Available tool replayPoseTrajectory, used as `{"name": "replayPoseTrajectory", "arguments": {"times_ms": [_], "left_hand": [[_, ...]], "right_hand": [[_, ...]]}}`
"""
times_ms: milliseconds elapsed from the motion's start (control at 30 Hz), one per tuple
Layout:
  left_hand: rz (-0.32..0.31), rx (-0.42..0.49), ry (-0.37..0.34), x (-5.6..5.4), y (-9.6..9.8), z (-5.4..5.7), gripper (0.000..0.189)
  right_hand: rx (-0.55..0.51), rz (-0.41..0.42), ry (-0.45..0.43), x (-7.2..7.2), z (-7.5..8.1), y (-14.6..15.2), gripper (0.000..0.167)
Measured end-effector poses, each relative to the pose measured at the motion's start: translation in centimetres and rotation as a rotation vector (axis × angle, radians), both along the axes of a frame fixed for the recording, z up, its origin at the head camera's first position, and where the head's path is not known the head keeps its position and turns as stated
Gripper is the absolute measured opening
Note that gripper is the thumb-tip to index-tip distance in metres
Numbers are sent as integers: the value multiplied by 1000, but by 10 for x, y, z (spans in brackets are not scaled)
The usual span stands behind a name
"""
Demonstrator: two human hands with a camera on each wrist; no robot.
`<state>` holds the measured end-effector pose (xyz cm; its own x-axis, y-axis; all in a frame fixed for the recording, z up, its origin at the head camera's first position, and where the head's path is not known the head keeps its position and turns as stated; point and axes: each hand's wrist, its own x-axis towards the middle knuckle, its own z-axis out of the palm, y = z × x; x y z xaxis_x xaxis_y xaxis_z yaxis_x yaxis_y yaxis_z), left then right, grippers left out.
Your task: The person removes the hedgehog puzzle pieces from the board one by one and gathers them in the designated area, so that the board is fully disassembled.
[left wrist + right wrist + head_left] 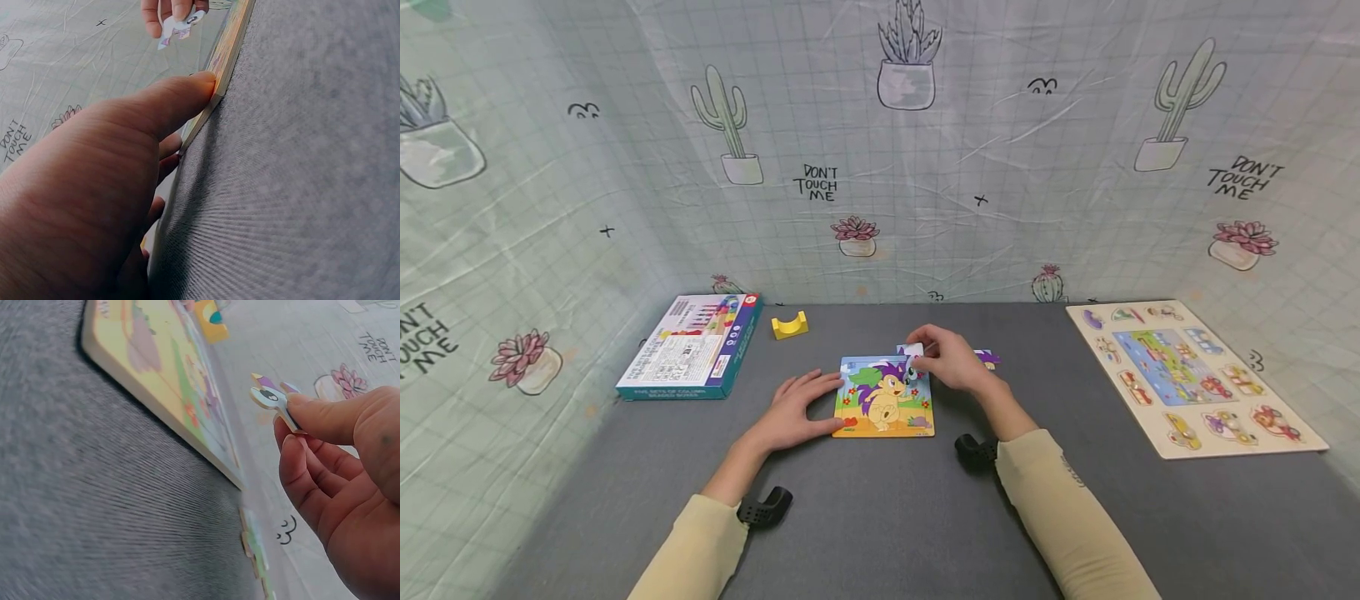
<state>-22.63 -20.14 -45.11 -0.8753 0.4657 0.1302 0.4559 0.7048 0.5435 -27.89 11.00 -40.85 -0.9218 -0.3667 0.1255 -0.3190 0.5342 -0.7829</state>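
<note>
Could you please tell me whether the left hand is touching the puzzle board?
Touching. The left wrist view shows the left hand with its thumb tip against the edge of the puzzle board, no gap visible.

We have room to pass over the dark grey tabletop (872,525) on the near side of the flat, rectangular hedgehog puzzle board (883,412), between two cream-sleeved forearms (1067,508). The bare left hand (793,412) bars the board's left edge, and the bare right hand (951,360), pinching a small white-and-purple puzzle piece (270,395), blocks its far right corner. A yellow notched block (789,326) obstructs the far left; rightward, we find a lane before the pale wooden picture board (1150,421).
</note>
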Motion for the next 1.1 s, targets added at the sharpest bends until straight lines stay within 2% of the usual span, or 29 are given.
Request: {"name": "replayPoseTrajectory", "arguments": {"times_ms": [400, 1100], "left_hand": [[-5, 5, -4, -1, -1, 1, 70], [-5, -4, 8, 0, 0, 0, 71]], "right_hand": [[-27, -77, -48, -5, 5, 27, 29], [-2, 8, 18, -16, 1, 104, 28]]}}
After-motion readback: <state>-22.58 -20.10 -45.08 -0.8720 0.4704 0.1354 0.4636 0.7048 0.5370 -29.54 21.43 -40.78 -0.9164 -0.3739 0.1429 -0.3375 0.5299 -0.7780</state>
